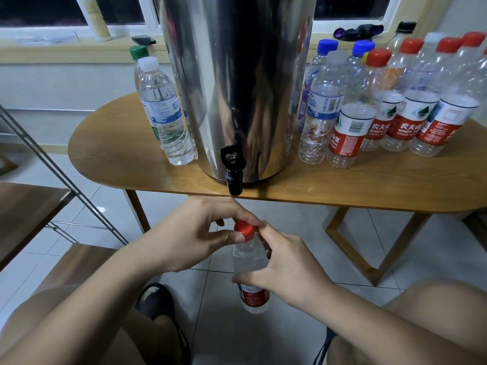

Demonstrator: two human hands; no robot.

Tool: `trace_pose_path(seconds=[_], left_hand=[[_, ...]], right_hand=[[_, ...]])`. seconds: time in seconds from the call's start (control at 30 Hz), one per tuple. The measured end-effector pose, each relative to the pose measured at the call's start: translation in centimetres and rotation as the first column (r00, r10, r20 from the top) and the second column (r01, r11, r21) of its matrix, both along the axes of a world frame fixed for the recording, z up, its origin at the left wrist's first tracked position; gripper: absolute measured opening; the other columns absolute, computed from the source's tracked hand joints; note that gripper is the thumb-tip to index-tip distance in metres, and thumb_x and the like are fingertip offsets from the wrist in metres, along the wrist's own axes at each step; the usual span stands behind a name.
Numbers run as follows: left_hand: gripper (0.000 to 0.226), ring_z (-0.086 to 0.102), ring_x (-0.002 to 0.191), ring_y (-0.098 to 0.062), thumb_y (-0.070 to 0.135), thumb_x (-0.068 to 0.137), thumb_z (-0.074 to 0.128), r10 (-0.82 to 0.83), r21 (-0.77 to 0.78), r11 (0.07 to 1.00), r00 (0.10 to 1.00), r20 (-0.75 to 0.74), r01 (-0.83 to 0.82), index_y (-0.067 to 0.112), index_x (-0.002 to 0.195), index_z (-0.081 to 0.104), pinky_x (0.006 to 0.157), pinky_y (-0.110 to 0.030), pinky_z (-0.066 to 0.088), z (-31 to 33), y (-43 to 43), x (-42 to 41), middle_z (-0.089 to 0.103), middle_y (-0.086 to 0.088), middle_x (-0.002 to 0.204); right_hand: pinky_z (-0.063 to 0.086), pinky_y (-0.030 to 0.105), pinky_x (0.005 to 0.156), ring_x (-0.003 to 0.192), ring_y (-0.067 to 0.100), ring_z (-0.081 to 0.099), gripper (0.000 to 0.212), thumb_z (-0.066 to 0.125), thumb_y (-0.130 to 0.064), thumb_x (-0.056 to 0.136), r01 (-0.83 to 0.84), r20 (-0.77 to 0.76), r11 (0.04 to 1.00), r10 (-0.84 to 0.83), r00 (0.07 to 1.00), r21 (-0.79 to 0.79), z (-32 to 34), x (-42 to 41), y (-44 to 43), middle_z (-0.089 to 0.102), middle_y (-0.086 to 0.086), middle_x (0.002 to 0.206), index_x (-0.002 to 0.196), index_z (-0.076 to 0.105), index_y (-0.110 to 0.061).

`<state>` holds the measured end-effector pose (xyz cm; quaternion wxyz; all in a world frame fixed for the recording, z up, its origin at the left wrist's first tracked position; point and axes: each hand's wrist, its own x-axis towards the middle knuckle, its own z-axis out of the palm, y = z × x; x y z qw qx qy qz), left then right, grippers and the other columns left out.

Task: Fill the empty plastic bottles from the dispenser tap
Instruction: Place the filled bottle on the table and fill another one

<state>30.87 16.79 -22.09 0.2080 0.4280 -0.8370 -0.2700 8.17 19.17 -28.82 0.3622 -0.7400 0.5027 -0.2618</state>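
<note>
Left hand (pixel 196 234), palm down, fingers (pixel 228 236) pinching the round red plastic cap (pixel 244 229). Right hand (pixel 286 272) has its fingers curled round the clear plastic red-labelled bottle (pixel 249 258), held below the wooden worktop (pixel 342 191).

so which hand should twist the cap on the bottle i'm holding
Left. The left hand already pinches the red cap between thumb and fingers, while the right hand wraps round the body of the bottle lower down, so it is probably best kept steadying it.
</note>
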Motion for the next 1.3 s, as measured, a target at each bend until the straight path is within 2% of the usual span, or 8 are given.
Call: trace_pose_path(seconds=[0.1,0.23,0.67,0.83,0.93,1.0,1.1,1.3], left_hand=[[0.031,0.069,0.109,-0.003,0.041,0.092,0.085,0.069,-0.037,0.997,0.998,-0.013,-0.069,0.040,0.122,0.078,0.085,-0.021,0.051,-0.3,0.0,-0.1,0.075,0.027,0.115],[0.032,0.066,0.091,-0.006,0.060,0.081,0.086,0.131,-0.155,0.979,0.991,-0.030,-0.134,0.035,0.099,0.079,0.074,-0.014,0.043,-0.7,-0.1,-0.2,0.071,0.017,0.091],[0.025,0.066,0.107,-0.009,0.026,0.102,0.077,-0.019,-0.096,0.995,1.000,0.003,0.019,0.033,0.126,0.077,0.090,-0.030,0.053,0.0,0.0,-0.1,0.069,0.018,0.114],[0.028,0.073,0.112,-0.017,0.030,0.094,0.085,0.072,-0.030,0.996,0.978,-0.195,-0.079,0.030,0.121,0.079,0.093,-0.042,0.059,-0.8,0.1,-0.1,0.078,0.014,0.117],[0.026,0.072,0.115,-0.023,0.027,0.095,0.083,0.126,-0.029,0.990,0.954,-0.273,-0.139,0.027,0.120,0.077,0.088,-0.042,0.060,-1.2,0.2,0.3,0.077,0.007,0.118],[0.020,0.073,0.114,-0.023,0.021,0.097,0.080,0.177,0.014,0.984,0.941,-0.289,-0.180,0.025,0.116,0.076,0.088,-0.040,0.059,-1.6,0.3,0.8,0.076,0.006,0.117],[0.023,0.073,0.116,-0.019,0.017,0.099,0.078,0.196,0.100,0.979,0.954,-0.226,-0.178,0.027,0.119,0.072,0.091,-0.041,0.059,-2.5,0.3,1.4,0.076,0.009,0.119],[0.058,0.066,0.125,-0.002,0.045,0.085,0.091,0.113,0.188,0.975,0.993,0.018,-0.115,0.041,0.132,0.058,0.095,-0.036,0.059,-4.6,1.1,0.6,0.067,0.024,0.132]], right_hand=[[0.062,0.035,0.087,0.102,0.002,0.068,0.068,0.098,-0.049,0.069,0.015,0.006,1.000,-0.015,1.000,0.012,0.1,0.0,-0.1,0.071,-0.021,0.108,0.123,0.058,-0.042],[0.059,0.035,0.081,0.094,0.004,0.067,0.055,0.098,-0.049,0.069,0.019,0.006,1.000,-0.019,1.000,0.006,0.3,0.1,0.0,0.069,-0.020,0.100,0.107,0.059,-0.038],[0.059,0.030,0.083,0.100,0.003,0.066,0.062,0.097,-0.050,0.067,0.030,-0.015,0.999,-0.030,0.999,-0.011,0.8,-0.4,-0.3,0.070,-0.019,0.104,0.116,0.061,-0.041],[0.056,0.022,0.076,0.099,0.001,0.065,0.056,0.098,-0.044,0.069,0.037,0.006,0.999,-0.037,0.999,-0.009,1.6,-0.6,-0.3,0.066,-0.027,0.105,0.112,0.061,-0.042],[0.053,0.013,0.077,0.100,-0.005,0.067,0.062,0.102,-0.044,0.068,0.066,0.061,0.998,-0.065,0.996,-0.021,2.5,-1.2,-0.6,0.070,-0.032,0.103,0.116,0.064,-0.045],[0.055,0.015,0.080,0.098,-0.002,0.071,0.061,0.103,-0.043,0.067,0.091,0.124,0.996,-0.089,0.988,-0.013,3.0,-1.8,-0.9,0.075,-0.026,0.104,0.116,0.066,-0.043],[0.061,0.032,0.089,0.100,0.007,0.075,0.059,0.103,-0.036,0.069,0.125,0.225,0.992,-0.120,0.967,-0.009,3.5,-2.4,-1.3,0.079,-0.017,0.108,0.117,0.069,-0.037],[0.062,0.028,0.091,0.105,0.010,0.077,0.062,0.103,-0.020,0.069,0.146,0.386,0.988,-0.118,0.915,-0.044,4.6,-2.9,-1.6,0.080,-0.013,0.114,0.121,0.070,-0.030]])
